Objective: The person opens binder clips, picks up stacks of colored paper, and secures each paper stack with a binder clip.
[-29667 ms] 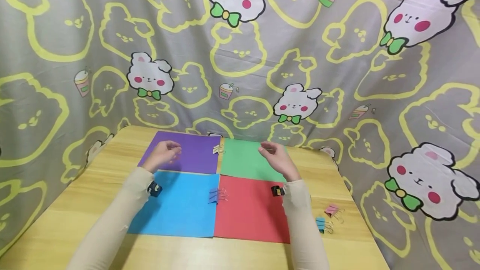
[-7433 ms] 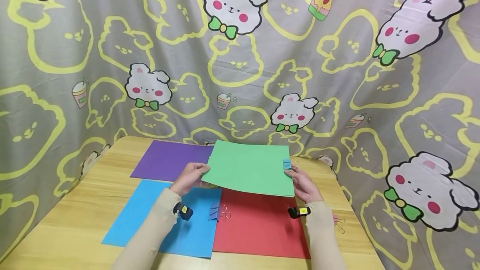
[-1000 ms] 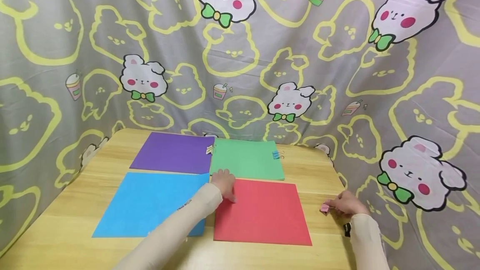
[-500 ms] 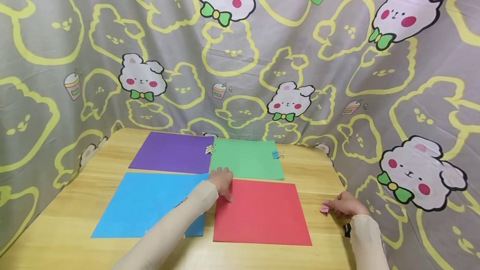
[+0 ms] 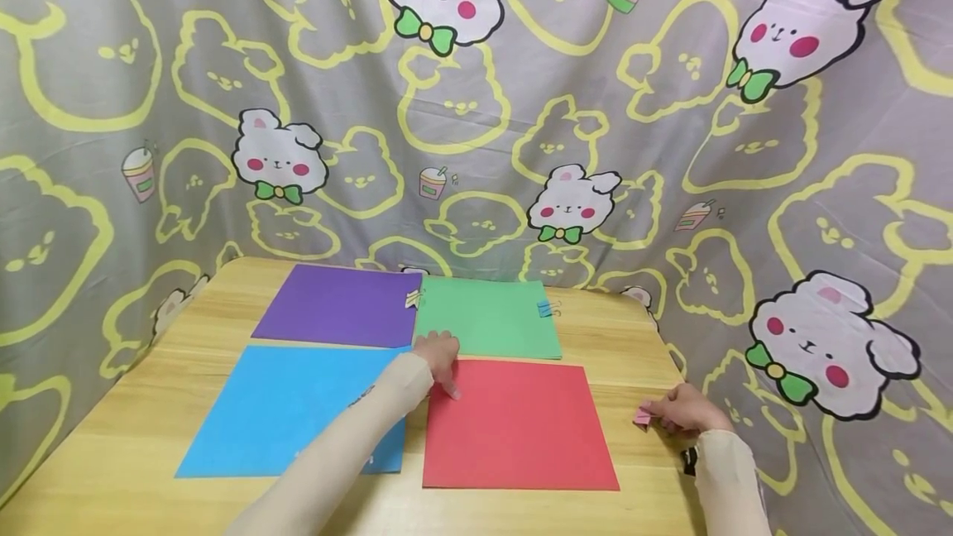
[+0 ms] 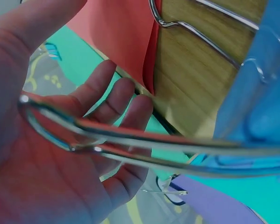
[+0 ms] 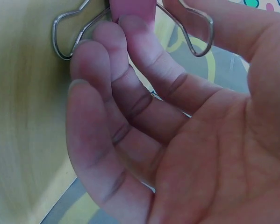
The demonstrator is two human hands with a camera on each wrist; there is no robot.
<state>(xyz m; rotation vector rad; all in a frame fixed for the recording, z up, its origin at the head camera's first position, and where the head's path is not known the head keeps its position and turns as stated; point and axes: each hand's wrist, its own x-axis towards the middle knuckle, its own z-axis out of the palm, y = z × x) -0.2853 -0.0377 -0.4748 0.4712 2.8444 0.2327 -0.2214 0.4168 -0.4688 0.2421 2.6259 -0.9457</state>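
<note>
My left hand (image 5: 438,358) lies over the top left corner of the red paper (image 5: 514,428), its thumb down on the sheet's left edge. Seen from the left wrist, the fingers are extended and loosely bent, close to the layered red edge. A blue binder clip (image 6: 261,102) with wire handles fills the foreground there, on the blue paper (image 5: 260,412); my forearm hides it in the head view. Over the table's right side, my right hand (image 5: 687,410) pinches a pink binder clip (image 5: 642,417) between thumb and index finger. Both wire handles are spread outward in the right wrist view.
Purple paper (image 5: 338,304) and green paper (image 5: 491,317) lie side by side at the back. A pale yellow binder clip (image 5: 413,299) is on the purple sheet's right edge, a light blue one (image 5: 547,308) on the green's. A patterned curtain (image 5: 476,131) hangs behind the table.
Since 7.4 seconds ago, the green paper has been laid down with its light blue clip; my left hand went to the red paper, my right to the pink clip. Over the last second, hardly anything moved.
</note>
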